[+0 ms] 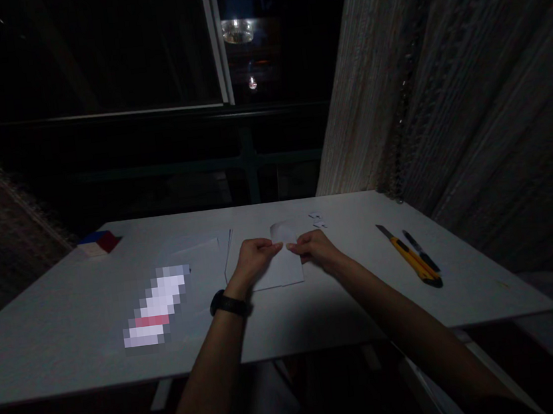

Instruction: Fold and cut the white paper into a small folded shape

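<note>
Over the middle of the white table, my left hand and my right hand pinch a small piece of white paper from both sides, thumbs toward each other. The piece is tilted up, and its upper part curves a little. Below the hands lies a larger white sheet, partly covered by the left hand. A dark watch is on the left wrist. Just beyond the right hand are several small paper scraps with dark marks.
At right lie a yellow utility knife, blade out, and a dark pen. More white paper and a blurred-out phone-shaped thing lie at left. A blue, red and pale block sits far left. Curtains hang behind.
</note>
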Demonstrator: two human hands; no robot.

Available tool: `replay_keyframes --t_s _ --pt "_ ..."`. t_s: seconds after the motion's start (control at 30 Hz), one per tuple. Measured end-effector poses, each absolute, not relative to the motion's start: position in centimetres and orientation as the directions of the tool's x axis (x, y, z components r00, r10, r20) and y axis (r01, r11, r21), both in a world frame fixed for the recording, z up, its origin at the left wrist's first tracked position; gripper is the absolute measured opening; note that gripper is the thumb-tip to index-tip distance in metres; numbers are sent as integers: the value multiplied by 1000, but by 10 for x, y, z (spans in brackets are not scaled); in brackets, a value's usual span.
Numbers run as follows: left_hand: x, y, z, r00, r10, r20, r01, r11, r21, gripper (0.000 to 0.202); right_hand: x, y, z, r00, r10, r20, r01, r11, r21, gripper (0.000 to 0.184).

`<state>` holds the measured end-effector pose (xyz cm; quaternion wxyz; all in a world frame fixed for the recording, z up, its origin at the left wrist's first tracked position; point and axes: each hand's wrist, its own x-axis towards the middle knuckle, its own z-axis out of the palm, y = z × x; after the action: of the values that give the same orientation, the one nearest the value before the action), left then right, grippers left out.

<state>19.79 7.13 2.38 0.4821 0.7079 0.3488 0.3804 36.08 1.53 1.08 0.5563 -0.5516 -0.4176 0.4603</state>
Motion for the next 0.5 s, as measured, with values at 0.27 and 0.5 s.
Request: replay_keyframes --t_s 0.27,0.5 --pt "202 66 24 399 821 407 86 -476 875 15 369 12 25 288 912 291 266 216 -939 29" --pt "201 61 25 405 787 466 106 -547 831 17 373 5 36 247 903 352 390 240 -889 25"
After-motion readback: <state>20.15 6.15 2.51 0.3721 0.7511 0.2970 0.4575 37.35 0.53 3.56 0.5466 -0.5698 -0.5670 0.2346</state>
